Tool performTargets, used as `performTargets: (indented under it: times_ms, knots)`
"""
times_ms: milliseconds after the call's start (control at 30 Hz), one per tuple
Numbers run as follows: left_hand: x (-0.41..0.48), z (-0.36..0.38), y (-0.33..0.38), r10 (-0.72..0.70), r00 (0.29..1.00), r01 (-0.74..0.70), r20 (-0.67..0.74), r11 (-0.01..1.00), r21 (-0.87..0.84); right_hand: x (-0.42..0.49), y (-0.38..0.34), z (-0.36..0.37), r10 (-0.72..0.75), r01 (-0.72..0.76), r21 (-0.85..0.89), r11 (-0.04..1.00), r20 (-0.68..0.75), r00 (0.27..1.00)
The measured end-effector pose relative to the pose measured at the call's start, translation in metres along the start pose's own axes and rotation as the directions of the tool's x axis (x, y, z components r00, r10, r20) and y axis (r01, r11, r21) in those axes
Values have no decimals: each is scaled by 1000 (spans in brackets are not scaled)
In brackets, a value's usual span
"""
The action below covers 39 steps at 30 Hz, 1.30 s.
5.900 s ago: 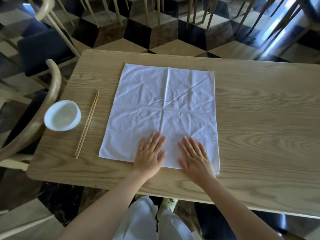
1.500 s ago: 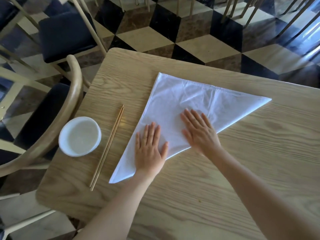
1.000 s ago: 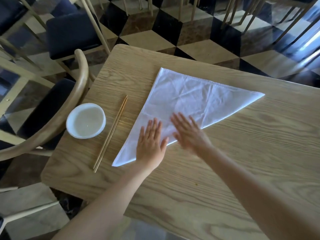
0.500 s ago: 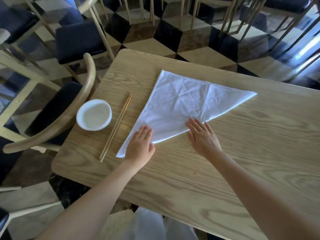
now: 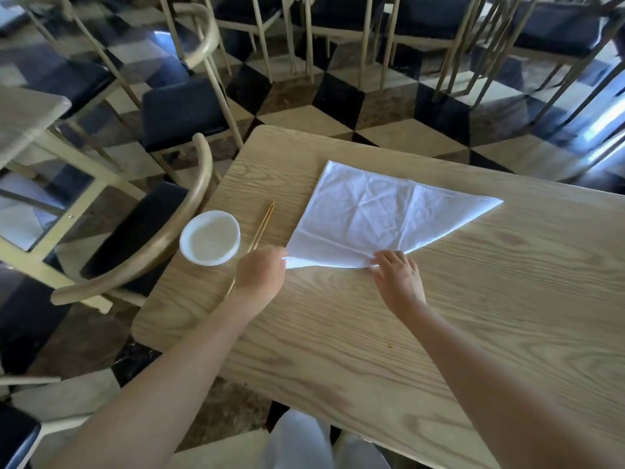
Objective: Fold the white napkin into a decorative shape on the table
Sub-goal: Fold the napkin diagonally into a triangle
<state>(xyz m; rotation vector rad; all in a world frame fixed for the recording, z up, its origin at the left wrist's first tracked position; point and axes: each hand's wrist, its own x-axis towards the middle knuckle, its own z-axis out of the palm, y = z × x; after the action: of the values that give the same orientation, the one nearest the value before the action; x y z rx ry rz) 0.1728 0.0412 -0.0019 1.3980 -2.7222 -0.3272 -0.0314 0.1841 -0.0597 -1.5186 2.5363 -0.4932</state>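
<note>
The white napkin (image 5: 368, 218) lies on the wooden table (image 5: 473, 316), folded into a triangle with its long edge towards me. My left hand (image 5: 260, 275) pinches the napkin's near-left corner, and that corner is turned over along the long edge. My right hand (image 5: 397, 275) has its fingertips on the same long edge, near its middle, where the turned strip ends. The far-right point of the napkin lies flat.
A small white bowl (image 5: 209, 237) stands near the table's left edge, with a pair of wooden chopsticks (image 5: 258, 236) between it and the napkin. A curved-back wooden chair (image 5: 162, 238) stands at the table's left. More chairs stand beyond the far edge.
Both hands slid off the flat napkin to its long near edge. My left hand took the near-left corner and turned it over; my right hand now grips the edge's middle.
</note>
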Motion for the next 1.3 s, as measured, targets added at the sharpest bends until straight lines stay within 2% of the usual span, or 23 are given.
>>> performTargets:
  times_ms: [167,267,367,533,800,1067,1300]
  knots:
    - [41,-39,-2,-43,998,49,34,978,-203,10,-1,-2,218,-215,77,974,-23,976]
    - [67,-54,-1,8,997,18,73,935,-354,15,2,-2,302,-301,130,945,12,953]
    - [96,-63,2,42,996,2,74,857,-515,16,2,-2,362,-364,200,910,45,931]
    - [145,-60,9,-45,994,101,97,695,-712,11,5,-1,477,-473,294,831,62,877]
    - [212,-29,43,-116,976,215,183,622,-753,24,7,-3,511,-519,276,809,107,853]
    - [255,14,58,-93,953,275,288,664,-696,34,13,-9,517,-553,185,813,207,830]
    - [270,45,59,-118,951,283,287,709,-646,40,10,-11,533,-566,133,814,219,817]
